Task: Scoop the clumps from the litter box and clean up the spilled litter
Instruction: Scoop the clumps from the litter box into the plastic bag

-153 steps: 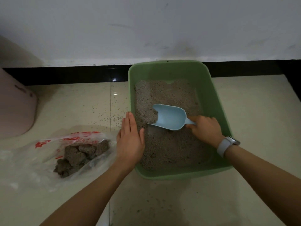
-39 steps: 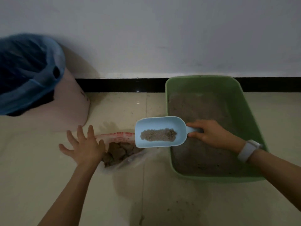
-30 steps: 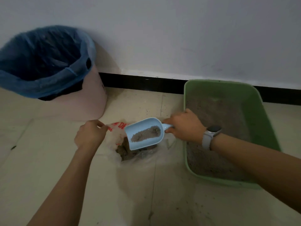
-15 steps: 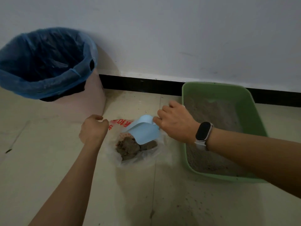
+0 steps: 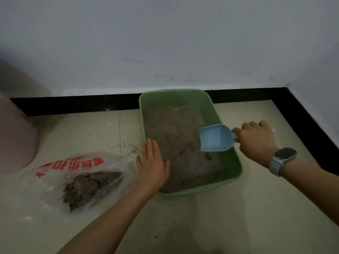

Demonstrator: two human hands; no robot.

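A green litter box full of grey-brown litter stands on the tiled floor against the wall. My right hand grips the handle of an empty light-blue scoop, held over the box's right side with its mouth toward the litter. My left hand rests flat, fingers straight, on the box's left rim. A clear plastic bag with red print lies on the floor to the left, holding dark clumps. Spilled litter grains dot the floor between bag and box.
A pink bin stands at the far left edge. A black skirting board runs along the wall and turns the corner at the right. More litter specks lie on the tiles in front of the box.
The scoop tipped its clump into the bag and my right hand carried it, empty, back over the box. My left hand let go of the bag and moved onto the box's rim.
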